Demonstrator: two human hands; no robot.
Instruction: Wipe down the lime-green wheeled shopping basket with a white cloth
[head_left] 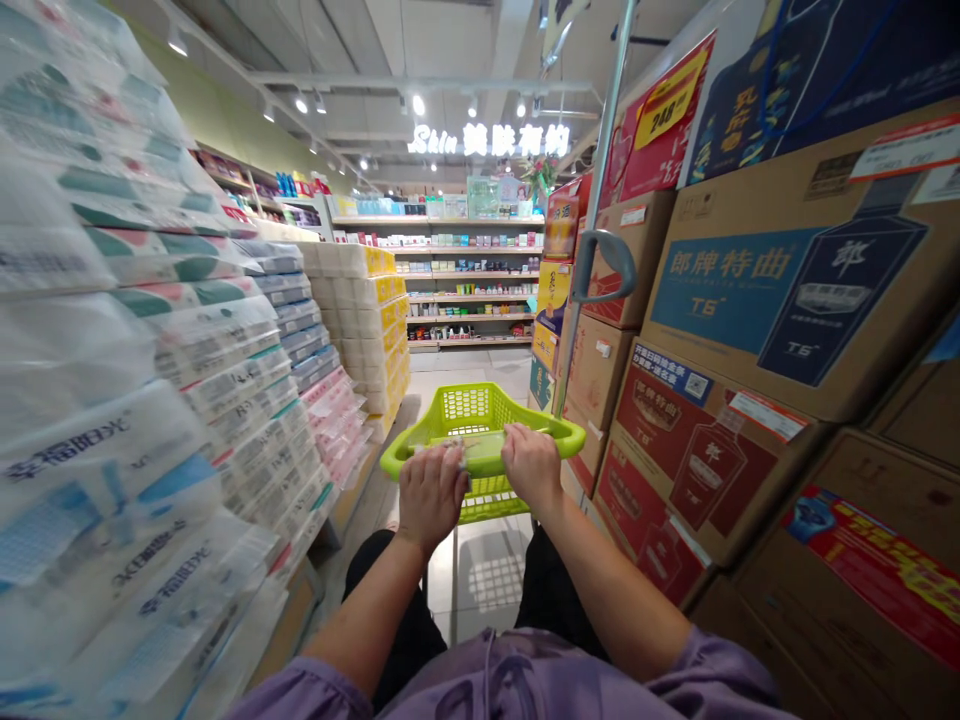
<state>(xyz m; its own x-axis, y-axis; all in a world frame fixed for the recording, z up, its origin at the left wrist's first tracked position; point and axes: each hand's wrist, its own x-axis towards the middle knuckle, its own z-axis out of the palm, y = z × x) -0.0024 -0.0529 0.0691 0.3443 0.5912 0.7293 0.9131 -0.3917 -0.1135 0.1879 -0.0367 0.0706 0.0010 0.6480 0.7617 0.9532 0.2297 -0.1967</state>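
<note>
A lime-green plastic shopping cart [450,402] stands in front of me in the aisle, its slotted basket facing forward. My left hand [433,490] is wrapped over the left part of its handle bar, knuckles up. Farther right on the same bar, my right hand [531,462] is closed round it. A clear cover lies along the bar between the hands. The undersides of my fingers are hidden. What lies in the basket, if anything, I cannot make out.
Stacked plastic-wrapped tissue packs [240,370] line the left side, with yellow-and-white paper packs [360,320] beyond. Cardboard liquor boxes [720,290] rise close on the right, beside a metal pole [600,170]. Shelves of small goods [472,270] close off the far end of the tiled floor [491,362].
</note>
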